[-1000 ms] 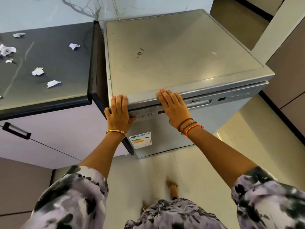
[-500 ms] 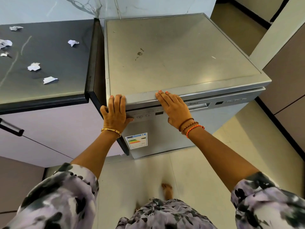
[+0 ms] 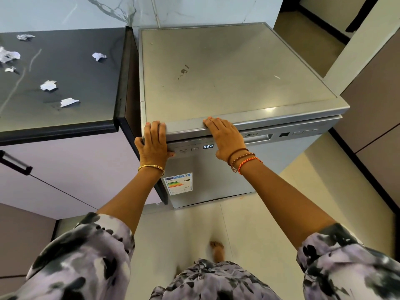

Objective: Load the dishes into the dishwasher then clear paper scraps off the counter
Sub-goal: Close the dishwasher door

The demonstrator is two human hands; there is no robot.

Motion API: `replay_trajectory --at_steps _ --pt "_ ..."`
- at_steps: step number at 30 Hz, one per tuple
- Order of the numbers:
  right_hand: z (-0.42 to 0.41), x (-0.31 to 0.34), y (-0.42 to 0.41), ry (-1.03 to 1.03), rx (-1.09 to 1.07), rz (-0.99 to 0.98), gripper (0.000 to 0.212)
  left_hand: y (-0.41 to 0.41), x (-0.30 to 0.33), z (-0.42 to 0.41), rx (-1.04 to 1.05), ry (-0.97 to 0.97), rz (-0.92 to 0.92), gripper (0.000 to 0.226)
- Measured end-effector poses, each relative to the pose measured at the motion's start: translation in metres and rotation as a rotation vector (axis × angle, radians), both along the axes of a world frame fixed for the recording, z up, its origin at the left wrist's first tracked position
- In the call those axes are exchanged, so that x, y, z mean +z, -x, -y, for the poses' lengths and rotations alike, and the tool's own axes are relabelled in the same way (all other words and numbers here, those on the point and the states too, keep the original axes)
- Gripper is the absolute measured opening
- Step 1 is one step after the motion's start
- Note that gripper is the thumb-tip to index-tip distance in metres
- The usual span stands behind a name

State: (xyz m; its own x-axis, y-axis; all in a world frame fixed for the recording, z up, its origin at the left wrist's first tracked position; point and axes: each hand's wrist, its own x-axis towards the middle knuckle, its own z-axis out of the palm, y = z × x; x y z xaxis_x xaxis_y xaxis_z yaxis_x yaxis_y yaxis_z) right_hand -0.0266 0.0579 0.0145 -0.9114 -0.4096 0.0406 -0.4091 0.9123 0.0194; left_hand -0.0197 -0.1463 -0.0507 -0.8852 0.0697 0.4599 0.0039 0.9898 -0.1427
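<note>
Dishwasher [image 3: 238,83] shut, display lit, beside counter [image 3: 65,118]; left hand [image 3: 154,144] and right hand [image 3: 225,137] flat on its front edge, fingers straight, close together, pinching nothing; no dishes in view, loading likely done; scraps [image 3: 68,102] lie on counter, clearing not begun.

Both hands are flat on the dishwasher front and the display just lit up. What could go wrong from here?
1. The left hand covers the buttons beside the lit display of the dishwasher; its thumb could press one unintentionally.
2. The door looks closed, but pressing with the right hand too won't confirm it latched.
3. Paper scraps lie loose on the counter; a careless sweep could knock them to the floor.
</note>
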Motion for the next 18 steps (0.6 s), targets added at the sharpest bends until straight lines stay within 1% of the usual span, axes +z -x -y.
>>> replay_trajectory --at_steps 4,7,11,14,18 --pt "0.002 0.016 0.004 0.112 -0.037 0.094 0.068 -0.002 0.000 0.004 -0.040 -0.032 0.015 0.110" --pt "0.001 0.021 0.007 0.137 -0.043 0.149 0.065 -0.003 0.002 0.005 -0.053 -0.043 0.040 0.107" --pt "0.002 0.022 0.007 0.158 -0.057 0.153 0.062 -0.004 0.009 0.002 -0.045 -0.070 0.047 0.103" --pt "0.003 0.022 0.008 0.180 -0.070 0.155 0.060 -0.007 0.014 -0.002 -0.072 -0.159 0.032 0.092" --pt "0.000 0.027 0.014 0.204 -0.069 0.160 0.057 -0.007 0.017 -0.003 -0.096 -0.242 0.057 0.072"
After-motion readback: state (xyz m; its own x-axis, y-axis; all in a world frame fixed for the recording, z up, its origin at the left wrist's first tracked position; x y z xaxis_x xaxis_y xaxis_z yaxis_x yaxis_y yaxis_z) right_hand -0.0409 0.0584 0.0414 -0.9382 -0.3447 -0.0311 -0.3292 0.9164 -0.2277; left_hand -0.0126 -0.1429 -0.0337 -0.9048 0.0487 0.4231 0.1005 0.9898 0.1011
